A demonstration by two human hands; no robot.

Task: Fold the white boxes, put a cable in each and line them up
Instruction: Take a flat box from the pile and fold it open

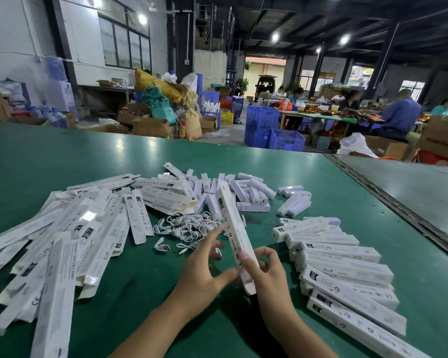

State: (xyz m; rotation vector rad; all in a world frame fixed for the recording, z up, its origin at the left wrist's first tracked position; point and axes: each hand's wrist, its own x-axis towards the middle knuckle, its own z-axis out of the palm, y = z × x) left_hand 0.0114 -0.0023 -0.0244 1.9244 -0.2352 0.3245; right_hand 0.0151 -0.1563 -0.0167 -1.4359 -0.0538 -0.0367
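Observation:
A long white box [233, 228] points away from me above the green table [62, 156]. My right hand [263, 270] grips its near end, fingers curled round it. My left hand [204, 267] is beside the box with straight spread fingers, the thumb touching the box's near end. A heap of coiled white cables [186, 228] lies just beyond my hands. Flat unfolded boxes [70, 236] are piled on the left. Folded boxes [347, 275] lie side by side in a row on the right.
Several small white lamp units [243, 192] are scattered at the middle back of the table. A metal seam [388, 202] runs diagonally at the right. Beyond the far edge stand blue crates [272, 130], cardboard boxes and seated people at other tables.

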